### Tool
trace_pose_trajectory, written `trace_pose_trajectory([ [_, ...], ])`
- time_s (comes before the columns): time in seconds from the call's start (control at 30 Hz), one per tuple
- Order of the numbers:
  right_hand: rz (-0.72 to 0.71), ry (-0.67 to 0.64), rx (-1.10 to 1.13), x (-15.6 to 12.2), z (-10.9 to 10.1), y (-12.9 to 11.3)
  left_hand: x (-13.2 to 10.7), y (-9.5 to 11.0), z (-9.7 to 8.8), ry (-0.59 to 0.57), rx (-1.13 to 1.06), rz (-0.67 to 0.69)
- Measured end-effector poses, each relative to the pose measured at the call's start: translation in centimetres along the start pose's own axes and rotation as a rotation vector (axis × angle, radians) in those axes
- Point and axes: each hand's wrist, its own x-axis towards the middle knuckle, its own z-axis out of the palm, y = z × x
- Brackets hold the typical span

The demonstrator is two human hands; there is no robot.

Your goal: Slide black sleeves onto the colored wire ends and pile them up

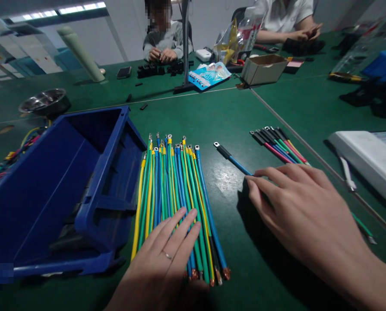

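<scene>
My left hand [165, 255] lies flat with fingers spread on the near end of a row of several green, blue and yellow wires [173, 190] with metal lugs, laid side by side on the green table [212, 116]. My right hand [296, 203] rests fingers together over a single blue wire [232, 160] with a black sleeve and ring lug; the wire runs under the fingertips and whether they pinch it is hidden. Beyond the right hand lies a small bunch of sleeved wires [279, 144] in red, blue and green.
A big blue plastic bin [66, 190] lies at the left, with loose wires [11, 157] and a steel bowl [44, 101] behind it. A white box [368, 162] sits at the right. Across the table two people work near a cardboard box [264, 69] and packets.
</scene>
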Motion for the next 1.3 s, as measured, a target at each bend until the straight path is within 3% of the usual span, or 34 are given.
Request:
trace_pose_trajectory([
  [0.2, 0.104, -0.019, -0.183, -0.3, -0.4, 2.3, 0.2, 0.4, 0.7, 0.110, -0.015, -0.053],
  [0.43, 0.120, -0.096, -0.315, -0.4, -0.4, 3.5, 0.2, 0.2, 0.3, 0.043, 0.017, -0.023],
  [0.77, 0.108, -0.078, -0.374, -0.9, 0.1, 4.3, 0.2, 0.3, -0.3, -0.009, 0.053, -0.017],
  [1.1, 0.204, -0.127, -0.402, -0.5, 0.2, 4.3, -0.1, 0.1, 0.5, 0.040, 0.042, -0.020],
  [1.2, 0.184, -0.048, -0.352, -0.1, 0.2, 4.5, -0.2, -0.2, 0.4, 0.016, 0.009, 0.003],
  [1.3, 0.059, 0.122, -0.060, 0.4, 0.0, 3.4, -0.2, -0.3, -0.1, 0.012, -0.049, -0.022],
])
